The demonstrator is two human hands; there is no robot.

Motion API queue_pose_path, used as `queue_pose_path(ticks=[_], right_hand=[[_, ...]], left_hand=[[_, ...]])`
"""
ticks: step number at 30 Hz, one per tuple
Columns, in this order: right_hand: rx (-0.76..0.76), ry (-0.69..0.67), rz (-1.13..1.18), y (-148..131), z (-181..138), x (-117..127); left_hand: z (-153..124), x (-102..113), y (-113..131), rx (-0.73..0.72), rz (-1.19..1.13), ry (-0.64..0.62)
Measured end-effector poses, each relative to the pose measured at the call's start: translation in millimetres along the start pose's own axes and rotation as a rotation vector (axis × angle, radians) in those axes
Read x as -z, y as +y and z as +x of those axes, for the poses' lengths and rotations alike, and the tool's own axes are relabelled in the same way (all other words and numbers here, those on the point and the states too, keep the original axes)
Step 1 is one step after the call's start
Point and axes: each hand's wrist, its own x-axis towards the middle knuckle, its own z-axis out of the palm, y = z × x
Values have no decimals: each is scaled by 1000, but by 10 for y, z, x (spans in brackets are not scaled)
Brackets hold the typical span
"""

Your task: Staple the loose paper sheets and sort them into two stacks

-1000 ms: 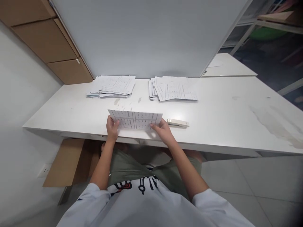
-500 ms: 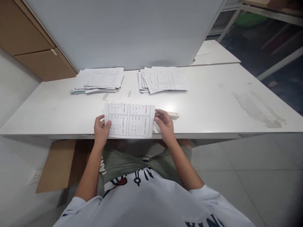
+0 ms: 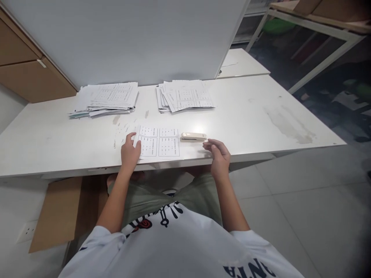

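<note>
Pinching the left edge of a printed sheet, the left hand has its thumb over the paper's face, while its other fingers bend around beyond that edge. The sheet is near the front edge of the white worktop, roughly flat, its face ruled into boxes by dark lines and filled with small print too fine to read. Just to the right of the paper is a cream stapler, lying lengthwise from left to right on the worktop. The right hand is away from the sheet, its fingers released and loosely curved, the tips just beside the stapler's right end; whether they touch it, I cannot tell. Farther back, near the foot of a tall pale panel, are two untidy piles of paper: the left stack, with uneven edges and a bluish layer low down, and the right stack, its top sheets fanned out at an angle. A greyish stain marks the worktop toward its right end. Below the worktop on the left, an open cardboard box shows its brown flap.
</note>
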Motion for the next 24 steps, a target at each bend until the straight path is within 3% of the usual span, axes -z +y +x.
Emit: queue_pose_path(ticks=[4,9,12,20,24], right_hand=[[-22,-7,-43,24,-22,19],[-19,-90,-159,35,-34,21],[-1,-113,-206,44,-47,10],[31,-202,-364,9,-115,-40],[-84,-371,-548,-130,-323,-77]], left_hand=[[-145,43,112,83,32,23],[-264,252,160,-28,-250,196],[-251,355,163,3,-343,262],[-132,236,96,325,-406,107],[-155,257,98,410,-497,49]])
